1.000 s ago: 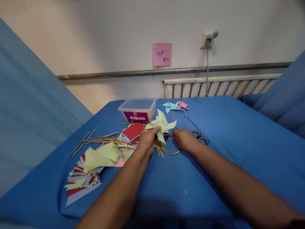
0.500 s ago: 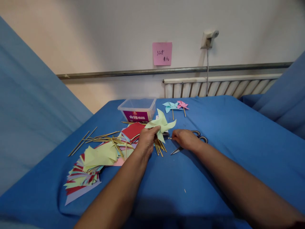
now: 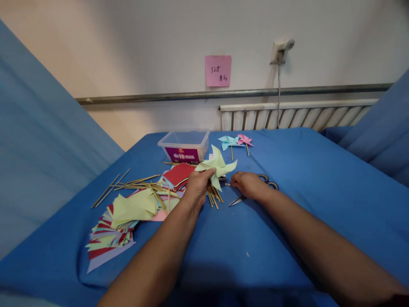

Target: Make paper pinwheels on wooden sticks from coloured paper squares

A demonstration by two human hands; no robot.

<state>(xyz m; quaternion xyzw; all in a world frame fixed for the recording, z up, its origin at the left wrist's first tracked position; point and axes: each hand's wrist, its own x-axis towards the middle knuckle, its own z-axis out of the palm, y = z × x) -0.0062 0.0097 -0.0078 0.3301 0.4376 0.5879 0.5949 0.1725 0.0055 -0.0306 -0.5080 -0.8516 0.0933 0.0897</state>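
Pinched between the thumb and fingers of my left hand [image 3: 198, 185] is a pale green paper pinwheel [image 3: 218, 165], its blades folded toward the middle. My right hand [image 3: 247, 184] is just right of it, fingers pressed together low over the table by some tiny whitish pieces [image 3: 227, 184]; what the fingertips hold is hidden. Under and behind the right hand lie scissors [image 3: 238, 200], blades pointing left and dark handles to the back right. Several thin wooden sticks [image 3: 213, 197] lie on the cloth below the pinwheel.
Stacked coloured paper squares [image 3: 134, 209] and more sticks [image 3: 137, 184] spread over the left side. A clear plastic box [image 3: 183, 147] stands behind them. A blue pinwheel [image 3: 229, 143] and a pink pinwheel [image 3: 244, 140] lie at the back. Blue curtains [image 3: 41, 128] hang at both sides.
Almost nothing differs. My left hand keeps hold of the green pinwheel, and my right hand stays low beside the tiny pieces; the view has shifted very slightly.
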